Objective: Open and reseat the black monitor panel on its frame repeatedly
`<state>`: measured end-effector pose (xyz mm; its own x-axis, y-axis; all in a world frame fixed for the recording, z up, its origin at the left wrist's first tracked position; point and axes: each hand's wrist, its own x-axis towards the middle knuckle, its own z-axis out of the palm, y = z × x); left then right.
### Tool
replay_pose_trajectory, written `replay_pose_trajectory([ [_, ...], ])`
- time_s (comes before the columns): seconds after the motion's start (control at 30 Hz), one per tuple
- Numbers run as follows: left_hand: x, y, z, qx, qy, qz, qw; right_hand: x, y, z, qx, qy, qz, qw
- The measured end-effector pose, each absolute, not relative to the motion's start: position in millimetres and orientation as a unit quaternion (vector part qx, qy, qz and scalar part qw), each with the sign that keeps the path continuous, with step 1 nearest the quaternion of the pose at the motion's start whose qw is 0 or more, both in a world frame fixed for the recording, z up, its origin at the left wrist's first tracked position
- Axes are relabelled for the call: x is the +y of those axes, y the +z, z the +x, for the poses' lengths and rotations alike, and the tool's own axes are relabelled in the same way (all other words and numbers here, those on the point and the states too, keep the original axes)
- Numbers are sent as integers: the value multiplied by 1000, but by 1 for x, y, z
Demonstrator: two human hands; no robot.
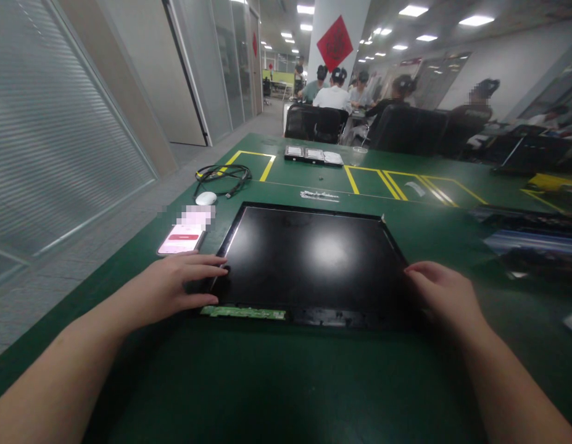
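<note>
A dark LCD screen panel (308,259) lies face up in front of me. A narrow green circuit board (244,313) runs along the left part of its near edge. At the panel's left edge, my left hand (184,280) has its fingers stretched out and apart, fingertips touching the frame. My right hand (440,287) is closed at the right edge, thumb and fingers pressed together on the frame; the fingers' undersides are hidden.
On the green table (286,382), a lit phone (184,237), a white mouse (206,198) and a coiled black cable (223,179) lie left. Several hard drives (313,155) lie beyond the panel. Blurred panel parts (535,243) lie right. Several people sit behind.
</note>
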<state>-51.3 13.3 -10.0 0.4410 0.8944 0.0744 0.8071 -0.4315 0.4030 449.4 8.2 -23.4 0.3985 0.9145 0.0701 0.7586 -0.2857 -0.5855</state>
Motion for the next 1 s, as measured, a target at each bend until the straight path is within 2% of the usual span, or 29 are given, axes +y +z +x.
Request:
replay_pose_trajectory([
  [0.57, 6, -6, -46, 473, 130, 860, 142, 12, -26, 453, -503, 156, -809, 263],
  [1.0, 16, -27, -37, 588, 138, 793, 82, 11, -27, 454, -524, 156, -794, 267],
])
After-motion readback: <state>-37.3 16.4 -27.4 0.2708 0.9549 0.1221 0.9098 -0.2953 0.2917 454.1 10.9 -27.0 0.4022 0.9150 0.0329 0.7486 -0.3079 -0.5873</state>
